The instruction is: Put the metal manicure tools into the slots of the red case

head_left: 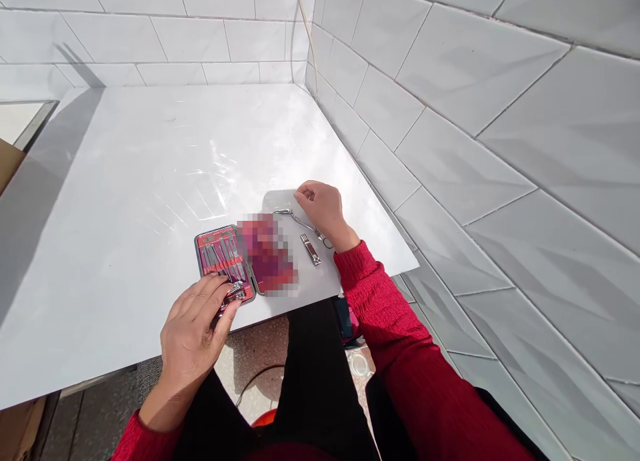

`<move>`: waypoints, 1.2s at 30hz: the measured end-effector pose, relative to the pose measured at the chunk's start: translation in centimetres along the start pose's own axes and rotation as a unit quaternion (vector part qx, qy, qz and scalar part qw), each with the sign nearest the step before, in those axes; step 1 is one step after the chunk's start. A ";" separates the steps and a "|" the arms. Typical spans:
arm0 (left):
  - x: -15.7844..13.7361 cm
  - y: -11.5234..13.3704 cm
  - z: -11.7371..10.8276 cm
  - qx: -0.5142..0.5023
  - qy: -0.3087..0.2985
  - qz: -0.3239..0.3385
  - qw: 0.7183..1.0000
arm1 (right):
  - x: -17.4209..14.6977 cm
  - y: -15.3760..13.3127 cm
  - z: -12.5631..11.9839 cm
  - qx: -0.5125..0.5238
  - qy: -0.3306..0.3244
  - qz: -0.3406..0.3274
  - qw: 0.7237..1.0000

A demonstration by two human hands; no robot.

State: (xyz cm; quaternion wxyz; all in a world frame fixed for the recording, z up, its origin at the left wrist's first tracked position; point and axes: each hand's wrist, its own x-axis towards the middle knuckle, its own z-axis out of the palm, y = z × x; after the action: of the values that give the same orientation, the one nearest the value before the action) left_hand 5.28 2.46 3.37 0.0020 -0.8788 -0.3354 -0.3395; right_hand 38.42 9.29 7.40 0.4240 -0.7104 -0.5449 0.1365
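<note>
An open manicure case (199, 237) with a red and purple lining lies near the table's front edge, slim metal tools strapped inside its left half. My left hand (196, 317) is closed around the case's near left corner; a shiny nail clipper (237, 289) shows beside its fingers and thumb. The case's right half (265, 254) is pixelated. To the right, a loose nail clipper (310, 249) rests on the table. Long-handled metal nippers (299, 221) lie beyond it, partly behind my right hand (323, 206). That hand's fingers are curled together, with nothing visible in them.
The white table (150, 147) meets a tiled wall (460, 147) on the right and another at the back. A thin cable (306, 27) hangs in the corner. A framed panel (35, 127) stands at the left edge. My legs (315, 374) are below the front edge.
</note>
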 end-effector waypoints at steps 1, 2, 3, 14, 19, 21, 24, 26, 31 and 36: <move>0.0 0.0 0.0 -0.001 0.001 0.002 1.000 | 0.0 0.1 0.2 -0.014 -0.013 -0.014 1.000; 0.0 0.0 0.0 -0.002 0.002 0.003 1.000 | -0.1 0.2 0.3 -0.023 -0.025 -0.028 0.999; 0.0 0.0 0.0 -0.002 0.001 0.003 1.000 | -0.2 0.3 0.5 -0.030 -0.034 -0.037 0.998; -0.2 -0.1 0.2 -0.008 0.003 -0.004 1.000 | -0.6 0.2 0.5 -0.078 -0.113 -0.080 0.987; -0.3 -0.1 0.3 -0.002 0.001 -0.009 1.000 | -0.7 0.1 1.1 -0.091 -0.112 -0.087 0.986; -0.2 0.0 0.3 0.000 -0.002 -0.010 1.000 | -0.7 0.1 1.2 -0.086 -0.108 -0.092 0.986; -0.2 0.1 0.2 0.000 -0.001 -0.011 1.000 | -0.7 0.1 1.2 -0.080 -0.109 -0.093 0.986; -0.2 0.1 0.2 0.000 0.000 -0.013 1.000 | -0.6 0.2 1.2 -0.080 -0.105 -0.094 0.987; -0.3 0.0 0.3 0.002 0.003 -0.008 1.000 | -0.5 0.6 1.3 -0.087 -0.087 -0.098 0.988; -0.3 0.0 0.3 -0.001 0.004 -0.004 1.000 | -0.5 0.5 1.0 -0.069 -0.068 -0.075 0.992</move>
State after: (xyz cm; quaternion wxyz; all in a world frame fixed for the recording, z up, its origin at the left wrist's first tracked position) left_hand 5.32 2.33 2.96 0.0010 -0.8760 -0.3388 -0.3434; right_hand 37.96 9.29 6.28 0.3447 -0.6843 -0.6323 0.1141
